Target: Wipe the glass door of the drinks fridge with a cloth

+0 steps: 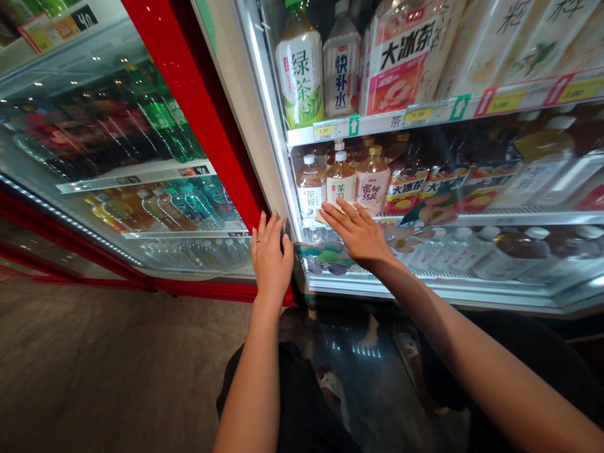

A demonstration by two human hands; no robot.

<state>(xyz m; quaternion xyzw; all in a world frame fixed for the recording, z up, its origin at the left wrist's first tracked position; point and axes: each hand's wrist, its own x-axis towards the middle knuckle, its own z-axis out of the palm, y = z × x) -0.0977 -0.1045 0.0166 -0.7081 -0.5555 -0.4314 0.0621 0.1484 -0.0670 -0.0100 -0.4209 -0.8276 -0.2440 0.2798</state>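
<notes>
Against the glass door (446, 148) of a lit cooler (377, 287), the person's right hand (361, 236) lies flat, fingers outstretched and slightly parted over a pale cloth (322, 218), whose edge shows beside the fingertips. The left hand (272, 261) rests near the meeting of a red frame (212, 107) and a pale frame (240, 104), fingers straight and a little spread, thumb apart; how firmly they press cannot be told. Behind the glass, just above the right fingers, stand an amber tea bottle (340, 179) and a pink-labelled bottle (372, 182); higher up is a green tea bottle (301, 72). Left of the left fingers, a second cooler (94, 185) holds green bottles (163, 119) and, lower, bottles of yellow-orange drink (111, 211).
</notes>
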